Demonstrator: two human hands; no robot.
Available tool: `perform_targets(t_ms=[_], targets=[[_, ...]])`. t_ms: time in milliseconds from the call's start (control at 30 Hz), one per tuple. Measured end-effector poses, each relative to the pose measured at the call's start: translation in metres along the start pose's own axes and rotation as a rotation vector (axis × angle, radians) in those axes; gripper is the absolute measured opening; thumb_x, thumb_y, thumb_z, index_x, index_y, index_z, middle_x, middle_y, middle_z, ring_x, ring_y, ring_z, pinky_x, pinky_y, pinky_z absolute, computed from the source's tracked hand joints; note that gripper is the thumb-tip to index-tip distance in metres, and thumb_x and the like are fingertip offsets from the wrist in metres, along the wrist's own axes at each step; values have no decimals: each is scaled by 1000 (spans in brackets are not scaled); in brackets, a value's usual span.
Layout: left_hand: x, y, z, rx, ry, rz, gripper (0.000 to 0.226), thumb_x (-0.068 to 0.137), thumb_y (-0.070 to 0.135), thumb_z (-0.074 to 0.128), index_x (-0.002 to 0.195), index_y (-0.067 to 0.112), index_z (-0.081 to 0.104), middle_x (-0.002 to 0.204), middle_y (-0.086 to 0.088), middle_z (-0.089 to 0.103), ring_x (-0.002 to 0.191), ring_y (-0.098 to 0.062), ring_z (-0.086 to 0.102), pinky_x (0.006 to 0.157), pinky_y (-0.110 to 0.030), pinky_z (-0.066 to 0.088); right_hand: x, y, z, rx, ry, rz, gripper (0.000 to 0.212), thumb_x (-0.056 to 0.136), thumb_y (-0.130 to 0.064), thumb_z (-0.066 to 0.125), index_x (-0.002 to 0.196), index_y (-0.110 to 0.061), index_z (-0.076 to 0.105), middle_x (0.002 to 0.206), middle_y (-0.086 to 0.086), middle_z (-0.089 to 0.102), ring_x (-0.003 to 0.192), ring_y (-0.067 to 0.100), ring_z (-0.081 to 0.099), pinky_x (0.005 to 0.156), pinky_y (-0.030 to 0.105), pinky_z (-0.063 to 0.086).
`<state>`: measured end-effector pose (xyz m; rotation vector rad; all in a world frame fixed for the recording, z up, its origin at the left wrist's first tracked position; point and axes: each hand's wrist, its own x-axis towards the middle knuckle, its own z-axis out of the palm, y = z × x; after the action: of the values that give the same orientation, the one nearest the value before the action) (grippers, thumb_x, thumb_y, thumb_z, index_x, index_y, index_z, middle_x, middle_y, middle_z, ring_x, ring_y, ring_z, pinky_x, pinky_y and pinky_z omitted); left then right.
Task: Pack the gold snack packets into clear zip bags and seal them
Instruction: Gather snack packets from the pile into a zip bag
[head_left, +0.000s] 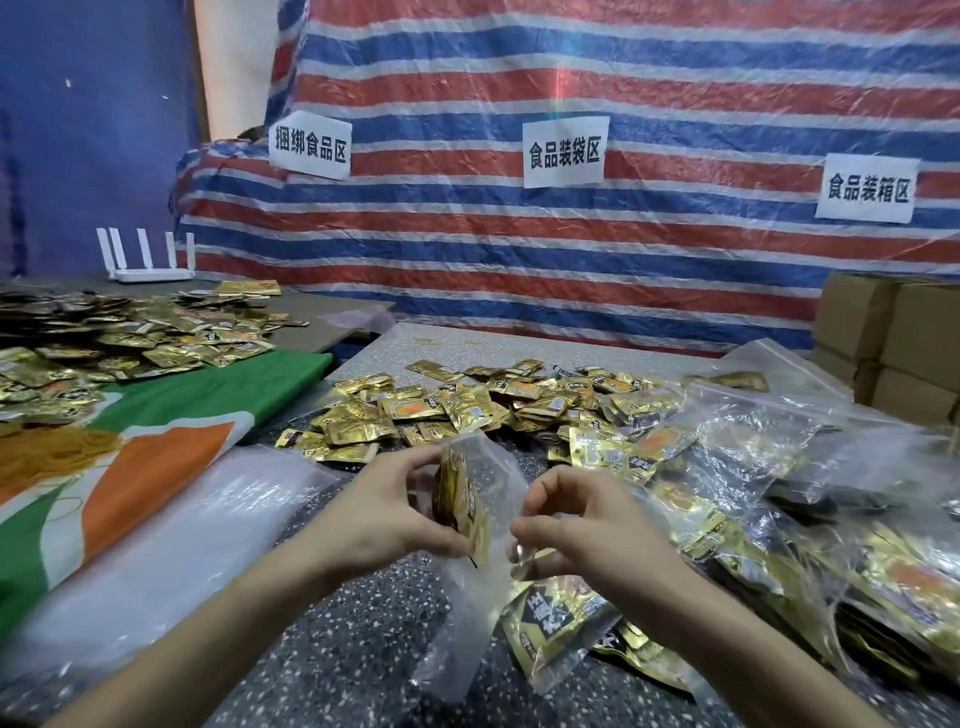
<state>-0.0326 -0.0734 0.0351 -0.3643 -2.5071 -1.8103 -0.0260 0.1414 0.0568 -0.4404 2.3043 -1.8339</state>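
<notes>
My left hand (395, 509) grips a small stack of gold snack packets (462, 504), held upright on edge at the mouth of a clear zip bag (498, 483). My right hand (582, 525) pinches the edge of that bag just right of the stack. A loose pile of gold packets (498, 410) lies on the speckled table (363, 623) beyond my hands. Filled clear zip bags (779, 519) are heaped to the right, and one filled bag (561, 629) lies under my right wrist.
A second heap of gold packets (114, 338) covers the left table, by a green, orange and white cloth (156, 431) and rubber bands (57, 452). Empty clear bags (171, 545) lie at left. Cardboard boxes (893, 343) stand at right. A striped tarp (571, 249) closes the back.
</notes>
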Motion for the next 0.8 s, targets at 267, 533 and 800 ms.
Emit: perform_targets(t_ms=[267,533,800], targets=[[29,21,-37,-125,-108,7,55,72,17,84,120,36,69,118,1,71,90,-26,74,63,-37,61,13,7,-2,199,120,-86,9,88,10,66,91,9,58,76,17,60,60,21,64,59,32,59],[112,-85,-60,293,412,-108,10,87,13,73,82,21,70,85,0,72,78,-18,65,63,-25,45,19,21,-10,238,123,-139,10,87,9,68,86,7,58,76,14,62,61,24,63,58,34,60],[154,-161,-91,1111,289,-366,45,82,28,69,122,13,55,121,-11,59,102,-25,54,86,-37,49,20,26,-18,227,84,-160,13,86,8,69,81,1,60,78,15,62,64,22,62,59,35,59]])
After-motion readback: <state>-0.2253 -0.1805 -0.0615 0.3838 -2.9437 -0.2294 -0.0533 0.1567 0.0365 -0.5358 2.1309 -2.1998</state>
